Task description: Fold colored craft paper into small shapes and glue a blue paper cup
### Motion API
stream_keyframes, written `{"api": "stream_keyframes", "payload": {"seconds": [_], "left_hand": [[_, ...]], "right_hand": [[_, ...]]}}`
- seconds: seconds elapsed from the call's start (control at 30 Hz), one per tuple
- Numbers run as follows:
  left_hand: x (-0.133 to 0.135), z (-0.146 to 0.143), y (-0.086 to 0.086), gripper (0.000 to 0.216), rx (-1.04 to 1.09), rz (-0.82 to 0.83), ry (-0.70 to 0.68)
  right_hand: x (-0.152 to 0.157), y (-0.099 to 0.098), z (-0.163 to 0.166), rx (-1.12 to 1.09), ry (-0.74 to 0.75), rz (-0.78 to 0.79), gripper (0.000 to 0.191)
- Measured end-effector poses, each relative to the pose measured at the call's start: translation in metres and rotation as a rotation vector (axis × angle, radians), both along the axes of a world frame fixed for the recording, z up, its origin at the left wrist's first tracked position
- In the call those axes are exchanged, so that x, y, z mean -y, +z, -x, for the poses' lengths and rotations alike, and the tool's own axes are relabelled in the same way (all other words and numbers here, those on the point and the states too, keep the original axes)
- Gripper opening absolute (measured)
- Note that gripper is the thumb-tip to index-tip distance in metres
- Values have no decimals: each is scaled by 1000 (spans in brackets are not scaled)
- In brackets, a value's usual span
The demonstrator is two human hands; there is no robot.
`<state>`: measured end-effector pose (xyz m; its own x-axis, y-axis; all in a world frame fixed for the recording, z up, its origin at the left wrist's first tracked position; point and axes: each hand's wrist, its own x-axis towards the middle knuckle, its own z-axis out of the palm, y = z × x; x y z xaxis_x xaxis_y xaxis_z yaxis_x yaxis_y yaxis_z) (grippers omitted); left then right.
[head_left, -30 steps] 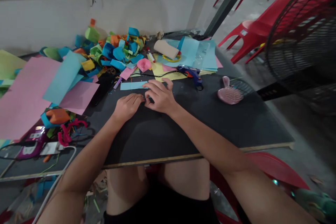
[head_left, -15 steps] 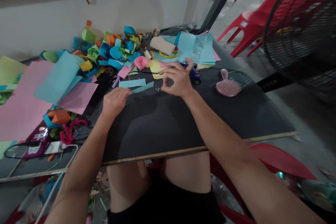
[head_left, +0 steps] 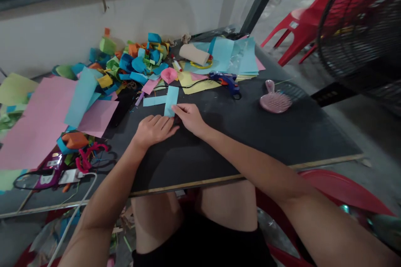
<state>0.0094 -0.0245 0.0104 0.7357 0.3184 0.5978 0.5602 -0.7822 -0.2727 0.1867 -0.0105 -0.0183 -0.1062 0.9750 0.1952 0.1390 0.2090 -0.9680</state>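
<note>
A light-blue paper strip (head_left: 171,96) stands raised above the black table, its long side pointing away from me. My right hand (head_left: 190,118) pinches its lower right edge between thumb and fingers. At the strip's bottom end is my left hand (head_left: 155,130), its fingers curled against the paper and its thumb pointing right; the exact grip is partly hidden. Behind lies a second light-blue strip (head_left: 153,101), flat on the table and partly covered by the raised one. Past my right hand rests a blue hot glue gun (head_left: 230,82) with an orange trigger.
Folded coloured paper pieces (head_left: 138,64) are heaped along the wall. Pink sheets (head_left: 34,121) and purple-handled tool (head_left: 52,171) lie left. A pink hairbrush (head_left: 275,102) lies right, near a black fan (head_left: 360,29). A beige roll (head_left: 194,54) sits at the back.
The strip my left hand held low and slanted is now turned lengthwise away from me. My right hand has come left and down and taken hold of it; my left hand has shifted right.
</note>
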Motion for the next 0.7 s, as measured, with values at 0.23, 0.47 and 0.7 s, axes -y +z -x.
{"api": "stream_keyframes", "payload": {"seconds": [0.23, 0.47, 0.7], "left_hand": [[-5, -8, -2, 45, 857, 672, 156], [-6, -15, -10, 41, 1092, 1145, 181], [-13, -5, -12, 32, 954, 835, 176]], "right_hand": [[-9, 24, -28, 543, 166, -536, 35], [-7, 26, -28, 455, 189, -499, 29], [-10, 26, -33, 624, 48, -532, 17]]}}
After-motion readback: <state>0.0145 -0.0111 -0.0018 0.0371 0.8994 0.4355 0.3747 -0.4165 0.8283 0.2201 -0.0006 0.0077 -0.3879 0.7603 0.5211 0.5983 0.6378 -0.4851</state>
